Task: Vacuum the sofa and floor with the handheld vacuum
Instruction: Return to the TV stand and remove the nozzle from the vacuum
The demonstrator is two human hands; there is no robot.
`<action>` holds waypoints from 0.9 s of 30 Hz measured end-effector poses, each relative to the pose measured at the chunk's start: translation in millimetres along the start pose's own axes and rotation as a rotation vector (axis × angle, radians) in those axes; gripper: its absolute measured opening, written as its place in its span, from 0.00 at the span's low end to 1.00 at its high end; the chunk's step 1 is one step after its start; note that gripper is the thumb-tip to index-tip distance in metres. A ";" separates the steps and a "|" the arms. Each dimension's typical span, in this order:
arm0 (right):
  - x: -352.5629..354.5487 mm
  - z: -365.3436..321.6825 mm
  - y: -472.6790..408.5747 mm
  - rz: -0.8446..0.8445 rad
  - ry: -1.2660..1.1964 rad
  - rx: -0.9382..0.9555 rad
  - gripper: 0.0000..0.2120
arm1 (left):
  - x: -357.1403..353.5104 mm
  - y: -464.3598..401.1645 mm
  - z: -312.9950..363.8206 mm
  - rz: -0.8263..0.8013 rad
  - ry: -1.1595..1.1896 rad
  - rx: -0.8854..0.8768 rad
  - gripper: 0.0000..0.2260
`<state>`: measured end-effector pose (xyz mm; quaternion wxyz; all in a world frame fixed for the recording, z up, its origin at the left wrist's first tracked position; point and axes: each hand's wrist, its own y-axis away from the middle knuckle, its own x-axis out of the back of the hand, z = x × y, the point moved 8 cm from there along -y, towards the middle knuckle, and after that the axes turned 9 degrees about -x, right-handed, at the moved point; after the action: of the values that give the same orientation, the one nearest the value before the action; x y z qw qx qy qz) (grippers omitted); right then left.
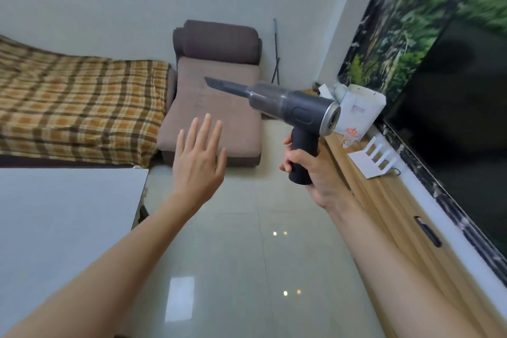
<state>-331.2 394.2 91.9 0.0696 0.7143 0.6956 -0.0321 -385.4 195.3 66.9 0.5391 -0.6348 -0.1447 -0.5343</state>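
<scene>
Up in front of the chest, in the head view, the handheld vacuum (pixel 295 107) hangs in the air, well clear of both sofa and floor. The right hand (pixel 310 167) is wrapped round its dark pistol grip, fingers curled to the front and the butt of the grip sticking out below the palm. Its narrow nozzle (pixel 225 85) points left and slightly up, with the brown sofa seat (pixel 219 118) behind it; the tip touches nothing.

The left hand (pixel 199 156) is held out flat, fingers straight and slightly spread, holding nothing, over the pale glossy floor (pixel 233 255) just short of the seat's front edge.

The vacuum looks like hard plastic with a clear dust cup, and I judge it light enough for one hand, though the body sits above and ahead of the grip, so it probably tips nose-down if the wrist relaxes. The grip is the right place to hold it; the thin nozzle seems the weakest part and should not be levered against. The seat looks soft and will likely give under the tip.

Left of the seat lies a checked blanket (pixel 82 107); at right runs a wooden shelf (pixel 384 200).
</scene>
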 end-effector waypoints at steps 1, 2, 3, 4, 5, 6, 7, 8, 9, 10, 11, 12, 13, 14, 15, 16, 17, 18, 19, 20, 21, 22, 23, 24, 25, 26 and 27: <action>-4.9 -7.9 2.9 0.007 -0.007 0.010 0.08 | 11.3 -4.0 -1.2 0.019 0.007 -0.023 0.25; -8.7 -14.6 5.3 0.017 -0.022 0.021 0.07 | 21.9 -7.8 -1.6 0.039 0.016 -0.048 0.25; -11.6 -20.3 7.3 0.025 -0.034 0.027 0.07 | 31.6 -11.8 -0.7 0.065 0.030 -0.073 0.24; -14.5 -26.3 10.2 0.028 -0.036 0.033 0.07 | 41.0 -15.6 1.7 0.094 0.050 -0.092 0.24; -17.5 -32.8 13.7 0.027 -0.034 0.039 0.07 | 49.7 -19.6 5.0 0.123 0.080 -0.105 0.23; -18.8 -38.7 16.7 0.026 -0.036 0.050 0.08 | 57.8 -23.4 9.3 0.153 0.120 -0.117 0.23; -19.6 -45.4 20.1 0.021 -0.039 0.063 0.09 | 65.5 -27.3 15.6 0.185 0.168 -0.132 0.22; -18.7 -51.6 23.5 0.022 -0.038 0.075 0.09 | 73.4 -30.8 23.6 0.222 0.218 -0.154 0.21; -16.8 -57.8 27.2 0.026 -0.028 0.085 0.10 | 81.0 -33.8 32.7 0.255 0.269 -0.179 0.21; -14.7 -63.9 30.9 0.027 -0.011 0.096 0.11 | 88.4 -36.2 42.2 0.280 0.325 -0.199 0.20; -11.9 -70.1 34.4 0.021 0.010 0.103 0.11 | 96.1 -37.9 51.6 0.302 0.382 -0.207 0.20; -9.8 -76.7 38.1 0.007 0.029 0.107 0.10 | 103.9 -38.7 60.8 0.324 0.437 -0.209 0.20; -7.4 -82.7 41.7 -0.008 0.040 0.110 0.11 | 110.9 -38.7 69.6 0.343 0.486 -0.212 0.19; -4.8 -88.3 45.3 -0.019 0.042 0.111 0.11 | 117.5 -38.0 78.3 0.355 0.531 -0.217 0.19; -2.3 -93.5 49.1 -0.024 0.038 0.114 0.12 | 123.6 -37.1 86.6 0.365 0.575 -0.225 0.18; 0.8 -97.6 52.8 -0.025 0.028 0.120 0.12 | 129.2 -35.9 94.4 0.374 0.620 -0.234 0.18; 2.2 -102.0 56.8 -0.030 0.019 0.130 0.12 | 134.5 -34.3 101.7 0.382 0.665 -0.245 0.17; 3.7 -105.3 60.3 -0.036 0.013 0.141 0.12 | 139.3 -32.7 108.6 0.387 0.704 -0.258 0.16; 4.6 -108.2 63.4 -0.044 0.011 0.149 0.13 | 143.4 -31.2 115.5 0.388 0.740 -0.275 0.16; 4.9 -110.6 66.3 -0.056 0.006 0.155 0.14 | 147.1 -29.8 122.4 0.382 0.776 -0.297 0.16; 5.1 -112.2 68.5 -0.069 -0.001 0.158 0.14 | 149.9 -28.8 129.1 0.371 0.810 -0.322 0.16; 5.0 -113.9 70.7 -0.078 0.000 0.161 0.15 | 151.9 -27.7 135.7 0.356 0.839 -0.349 0.16; 5.5 -115.2 72.5 -0.075 0.008 0.162 0.14 | 153.3 -26.9 141.7 0.341 0.863 -0.375 0.16; 6.2 -116.3 74.0 -0.072 0.015 0.162 0.14 | 154.1 -26.4 146.9 0.325 0.883 -0.396 0.16; 5.8 -117.0 75.6 -0.077 0.018 0.160 0.13 | 154.0 -26.1 151.2 0.308 0.900 -0.411 0.17; 5.3 -117.5 77.3 -0.084 0.017 0.154 0.11 | 153.7 -25.7 154.9 0.292 0.912 -0.422 0.17; 4.3 -117.5 78.6 -0.092 0.015 0.146 0.09 | 153.0 -25.4 157.7 0.279 0.918 -0.429 0.18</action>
<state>-258.5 413.7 211.7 0.0106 0.6851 0.7239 -0.0805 -263.1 277.2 232.1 0.4709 -0.4449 0.3049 -0.6980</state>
